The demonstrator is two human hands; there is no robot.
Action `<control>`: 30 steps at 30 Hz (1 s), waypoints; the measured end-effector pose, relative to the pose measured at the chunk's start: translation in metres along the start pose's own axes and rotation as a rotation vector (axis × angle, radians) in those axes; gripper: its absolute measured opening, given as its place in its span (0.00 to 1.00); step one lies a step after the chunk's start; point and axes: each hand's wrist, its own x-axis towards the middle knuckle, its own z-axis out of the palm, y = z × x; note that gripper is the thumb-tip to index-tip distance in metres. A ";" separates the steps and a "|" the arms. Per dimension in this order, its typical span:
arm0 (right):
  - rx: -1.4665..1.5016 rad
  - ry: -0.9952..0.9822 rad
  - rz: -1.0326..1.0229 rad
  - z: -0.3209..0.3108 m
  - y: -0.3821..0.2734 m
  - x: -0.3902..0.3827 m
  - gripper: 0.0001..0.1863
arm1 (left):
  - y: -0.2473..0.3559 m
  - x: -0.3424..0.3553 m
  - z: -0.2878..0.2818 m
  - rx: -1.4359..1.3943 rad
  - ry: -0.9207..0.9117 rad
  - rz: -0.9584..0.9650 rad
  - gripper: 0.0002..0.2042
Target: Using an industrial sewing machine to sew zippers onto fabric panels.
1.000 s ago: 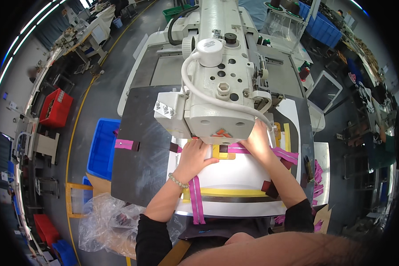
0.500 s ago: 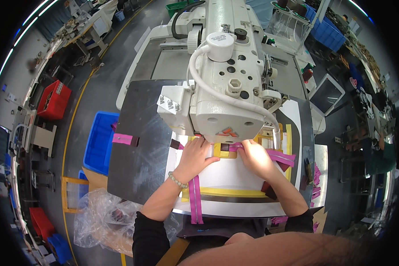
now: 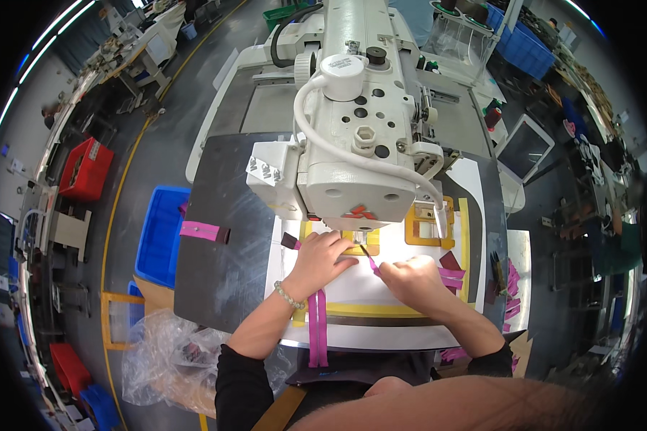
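Straight ahead, at 12 o'clock from the hands, stands a white industrial sewing machine (image 3: 363, 179), its head over a dark-topped desk (image 3: 226, 187). On that desk lies a white sheet (image 3: 349, 291) edged with yellow tape; a yellow frame (image 3: 410, 233) sits at 2 o'clock. The left hand (image 3: 322, 260) lies on the sheet, thumb apart from the fingers, below the machine head; its underside is hidden. At 4 o'clock from it, the right hand (image 3: 413, 280) has its fingers pinched on a magenta zipper tape (image 3: 374, 268), whose dark end (image 3: 366, 251) points to 11 o'clock. Another zipper tape (image 3: 318, 330) hangs at 7 o'clock. The pinched tape should be light, limp across its width and a little stiffer along the teeth; a grip near the dark end, off the fold, would probably steer it best.
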 end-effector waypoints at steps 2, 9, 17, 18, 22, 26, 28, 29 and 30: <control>-0.078 -0.064 -0.093 -0.013 -0.009 -0.007 0.03 | 0.003 0.000 -0.001 0.008 0.007 0.021 0.17; -0.279 -0.179 -0.142 -0.032 -0.006 -0.028 0.06 | 0.013 0.008 0.000 0.190 -0.036 0.109 0.19; -0.340 0.095 0.005 -0.047 -0.005 -0.020 0.07 | 0.007 0.013 0.006 0.206 0.143 0.082 0.18; -0.299 0.155 0.018 -0.046 -0.009 -0.017 0.07 | 0.007 0.011 0.006 0.182 0.152 0.075 0.18; -0.101 0.122 0.072 -0.044 -0.035 -0.005 0.07 | 0.009 0.008 0.008 0.163 0.129 0.129 0.21; 0.131 0.189 -0.023 -0.046 -0.063 0.006 0.08 | 0.013 0.005 -0.006 0.067 0.223 0.095 0.24; 0.190 0.171 -0.042 -0.050 -0.075 0.006 0.09 | 0.023 0.004 -0.025 -0.078 0.101 0.060 0.22; 0.397 0.134 -0.042 -0.044 -0.081 0.004 0.10 | 0.023 0.002 -0.030 -0.346 0.017 -0.034 0.21; 0.606 0.098 -0.043 -0.040 -0.085 0.000 0.10 | 0.021 0.001 -0.033 -0.611 -0.073 -0.132 0.19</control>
